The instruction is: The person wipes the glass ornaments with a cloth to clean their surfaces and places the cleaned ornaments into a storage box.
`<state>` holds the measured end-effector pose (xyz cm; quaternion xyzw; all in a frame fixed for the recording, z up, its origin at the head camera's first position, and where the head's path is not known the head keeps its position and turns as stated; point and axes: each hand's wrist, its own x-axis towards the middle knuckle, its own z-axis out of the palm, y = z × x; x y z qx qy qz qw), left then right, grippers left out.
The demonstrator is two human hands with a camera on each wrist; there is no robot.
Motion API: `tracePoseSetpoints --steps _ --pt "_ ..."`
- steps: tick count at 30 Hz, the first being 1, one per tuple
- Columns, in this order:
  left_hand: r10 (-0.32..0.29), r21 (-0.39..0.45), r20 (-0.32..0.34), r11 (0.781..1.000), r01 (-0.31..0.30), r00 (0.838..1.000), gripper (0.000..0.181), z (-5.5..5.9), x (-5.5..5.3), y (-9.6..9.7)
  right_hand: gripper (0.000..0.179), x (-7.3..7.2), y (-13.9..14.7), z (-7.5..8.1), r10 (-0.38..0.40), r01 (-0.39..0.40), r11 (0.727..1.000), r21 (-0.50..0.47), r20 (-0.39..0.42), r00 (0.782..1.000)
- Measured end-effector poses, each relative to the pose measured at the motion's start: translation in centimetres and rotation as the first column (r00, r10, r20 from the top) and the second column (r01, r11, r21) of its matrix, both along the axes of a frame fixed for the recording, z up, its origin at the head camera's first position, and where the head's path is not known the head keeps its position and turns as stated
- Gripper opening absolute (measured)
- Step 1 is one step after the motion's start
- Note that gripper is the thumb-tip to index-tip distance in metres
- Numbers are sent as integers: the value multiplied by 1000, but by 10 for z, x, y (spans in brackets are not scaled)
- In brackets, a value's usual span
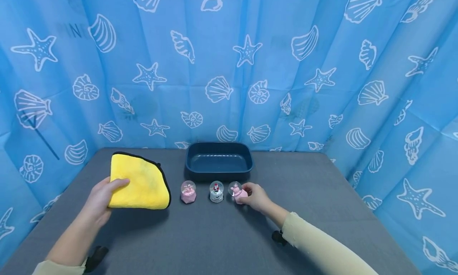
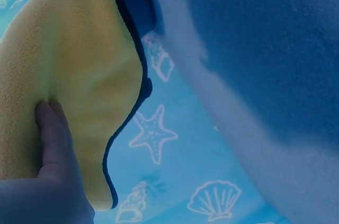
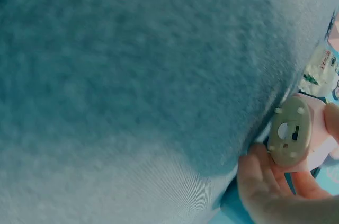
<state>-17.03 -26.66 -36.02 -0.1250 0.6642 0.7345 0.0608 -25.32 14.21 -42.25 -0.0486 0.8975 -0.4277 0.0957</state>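
Note:
My left hand [image 1: 98, 199] pinches a folded yellow cloth [image 1: 139, 183] with black edging, thumb on top, and holds it up over the left of the table. In the left wrist view the cloth [image 2: 79, 65] spreads beyond the thumb. My right hand [image 1: 257, 197] grips a pink-based snow globe [image 1: 239, 194] by its base, tilted to the left. The right wrist view shows the underside of that base [image 3: 291, 134], with small feet and a switch slot. To its left stand a white-based snow globe [image 1: 216, 192] with a red figure and another pink-based snow globe [image 1: 188, 192].
A dark blue rectangular dish [image 1: 219, 173] stands behind the snow globes, near the table's back edge. The grey cloth-covered table [image 1: 200, 239] reaches to a blue curtain [image 1: 214, 60] printed with white shells and starfish.

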Motion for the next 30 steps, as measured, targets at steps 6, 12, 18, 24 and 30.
tracePoseSetpoints --steps 6,12,18,24,30 --pt "7 9 2 1000 -7 1000 51 0 2 3 26 -1 1 1 3 -3 1000 -10 43 999" --pt "18 27 -1 999 -18 1000 51 1 4 4 31 -1 4 5 -59 67 993 -97 84 995" --pt "33 64 -7 997 -32 999 39 2 5 6 31 2 7 17 -103 126 970 -207 118 988" --pt "22 85 -36 996 -19 999 31 5 4 14 38 5 7 31 -139 190 907 -377 156 978" --pt "15 152 -86 988 -2 996 29 12 3 26 43 5 5 48 -155 234 784 -575 185 971"
